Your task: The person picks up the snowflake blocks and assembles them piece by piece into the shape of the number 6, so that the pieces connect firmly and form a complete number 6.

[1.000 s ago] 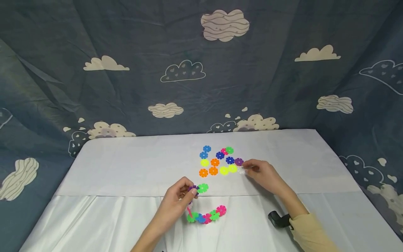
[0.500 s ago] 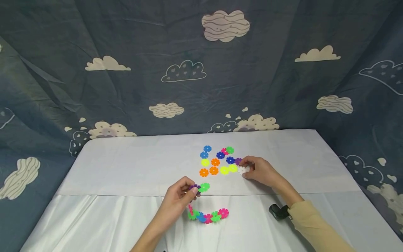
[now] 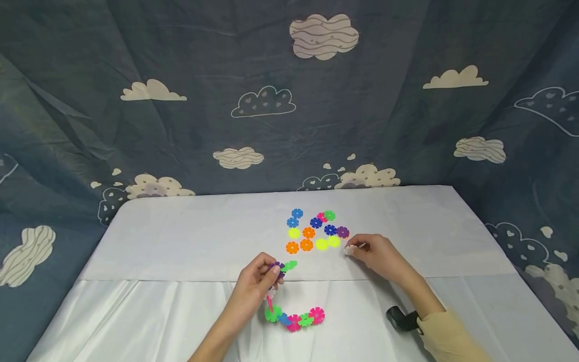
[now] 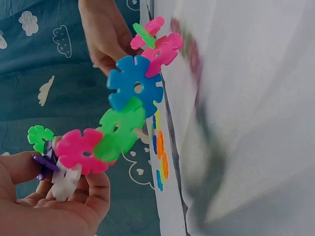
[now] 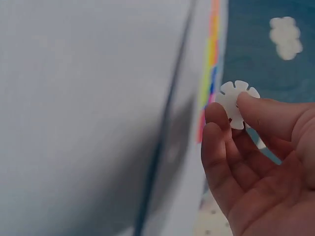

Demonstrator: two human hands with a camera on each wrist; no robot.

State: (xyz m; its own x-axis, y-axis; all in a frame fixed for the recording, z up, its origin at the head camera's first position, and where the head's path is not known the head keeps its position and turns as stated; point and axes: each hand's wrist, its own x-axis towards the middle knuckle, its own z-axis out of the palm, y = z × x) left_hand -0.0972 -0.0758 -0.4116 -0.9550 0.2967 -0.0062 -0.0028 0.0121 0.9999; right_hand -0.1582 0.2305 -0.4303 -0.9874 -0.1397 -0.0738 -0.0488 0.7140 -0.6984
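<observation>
My left hand pinches a purple notched plastic disc in a chain of interlocked snowflake discs. A green disc stands out at its upper end. Below the hand the chain curves down and right through white, pink, green and blue discs, ending in a pink disc. In the right wrist view, my right hand pinches a white snowflake disc between thumb and fingers. That hand is just right of the loose discs, near a purple one.
Several loose discs lie flat on the white cloth toward the back, among them orange, yellow, dark blue and light blue ones. Behind the table hangs a dark curtain with cloud prints.
My right hand has picked up the white disc from beside the yellow and purple ones and drawn it slightly back. The left hand has stayed nearly in place, its chain swaying a little.
</observation>
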